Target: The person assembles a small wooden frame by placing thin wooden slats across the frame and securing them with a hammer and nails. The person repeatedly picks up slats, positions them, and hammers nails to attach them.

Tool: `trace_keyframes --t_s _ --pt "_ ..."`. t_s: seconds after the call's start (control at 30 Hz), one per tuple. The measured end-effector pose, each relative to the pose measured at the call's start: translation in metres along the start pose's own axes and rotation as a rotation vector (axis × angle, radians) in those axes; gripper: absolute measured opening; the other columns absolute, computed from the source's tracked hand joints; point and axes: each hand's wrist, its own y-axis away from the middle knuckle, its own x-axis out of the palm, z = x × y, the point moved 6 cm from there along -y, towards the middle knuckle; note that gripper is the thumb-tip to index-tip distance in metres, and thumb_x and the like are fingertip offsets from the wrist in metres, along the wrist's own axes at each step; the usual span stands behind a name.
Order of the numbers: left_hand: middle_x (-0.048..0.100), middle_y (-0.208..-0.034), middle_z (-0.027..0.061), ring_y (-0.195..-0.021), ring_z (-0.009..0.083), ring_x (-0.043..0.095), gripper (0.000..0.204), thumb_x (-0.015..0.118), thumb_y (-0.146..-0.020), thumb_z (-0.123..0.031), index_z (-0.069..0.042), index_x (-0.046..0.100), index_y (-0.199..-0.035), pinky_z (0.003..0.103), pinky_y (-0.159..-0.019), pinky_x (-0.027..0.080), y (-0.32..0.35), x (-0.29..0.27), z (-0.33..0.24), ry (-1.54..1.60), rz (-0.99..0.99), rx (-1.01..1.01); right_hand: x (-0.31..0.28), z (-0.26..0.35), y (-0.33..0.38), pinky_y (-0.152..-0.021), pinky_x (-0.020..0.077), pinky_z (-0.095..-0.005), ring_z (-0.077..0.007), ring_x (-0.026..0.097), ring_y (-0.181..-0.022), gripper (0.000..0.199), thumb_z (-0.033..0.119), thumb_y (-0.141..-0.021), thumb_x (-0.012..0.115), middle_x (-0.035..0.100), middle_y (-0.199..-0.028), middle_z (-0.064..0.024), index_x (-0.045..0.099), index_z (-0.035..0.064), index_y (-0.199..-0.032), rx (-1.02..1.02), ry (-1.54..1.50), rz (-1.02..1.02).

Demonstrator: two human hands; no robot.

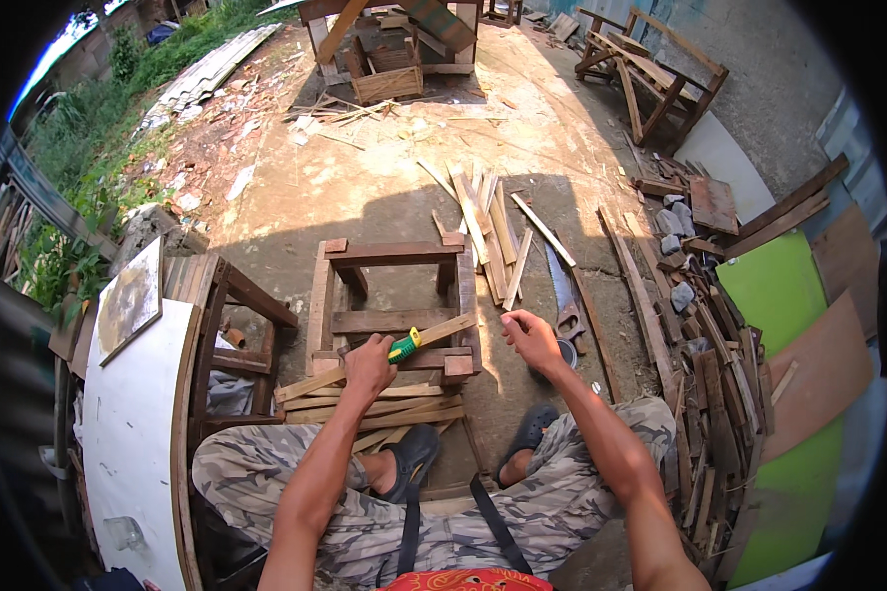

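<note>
My left hand [369, 365] is closed over a narrow wooden slat [445, 329], which slants across the near end of a low wooden frame [392, 322]. Against its fingers, on top of the slat, lies a green and yellow hand tool [404, 346]; its exact kind does not show. To the right of the frame my right hand [530, 340] is raised with its fingers curled together. Whatever may be between those fingers is too small to make out. A dark cup [566, 353] stands just below that hand, partly hidden by the wrist.
Beyond my right hand lies a handsaw [564, 300], beside a pile of loose slats [488, 222]. More slats [365, 405] lie between my feet and the frame. A white-topped bench [133, 414] stands left; scrap wood [715, 404] lines the right. Wooden furniture [394, 49] stands ahead.
</note>
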Motion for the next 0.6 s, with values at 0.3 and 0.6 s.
trace_keyframes --t_s 0.3,0.6 --pt "0.064 -0.115 0.0069 -0.1 0.0277 0.068 0.045 0.07 -0.075 -0.013 -0.017 0.068 -0.119 0.043 -0.078 0.057 -0.015 0.003 -0.009 -0.106 0.055 0.284 0.075 0.013 0.045 -0.082 0.0543 -0.0388 -0.0303 0.071 -0.093 0.047 0.035 -0.096 0.062 0.073 -0.101 -0.0179 0.058 0.0019 -0.129 -0.1 0.244 0.308" --pt "0.064 -0.116 0.0074 -0.097 0.0254 0.069 0.046 0.065 -0.082 -0.015 -0.015 0.064 -0.128 0.039 -0.074 0.056 0.015 0.012 -0.075 -0.155 0.095 0.489 0.087 0.008 0.089 -0.068 0.0591 -0.0355 -0.0233 0.069 -0.088 0.099 0.083 -0.089 0.031 0.064 -0.114 -0.0173 0.041 0.0006 -0.144 0.647 -0.437 0.666"
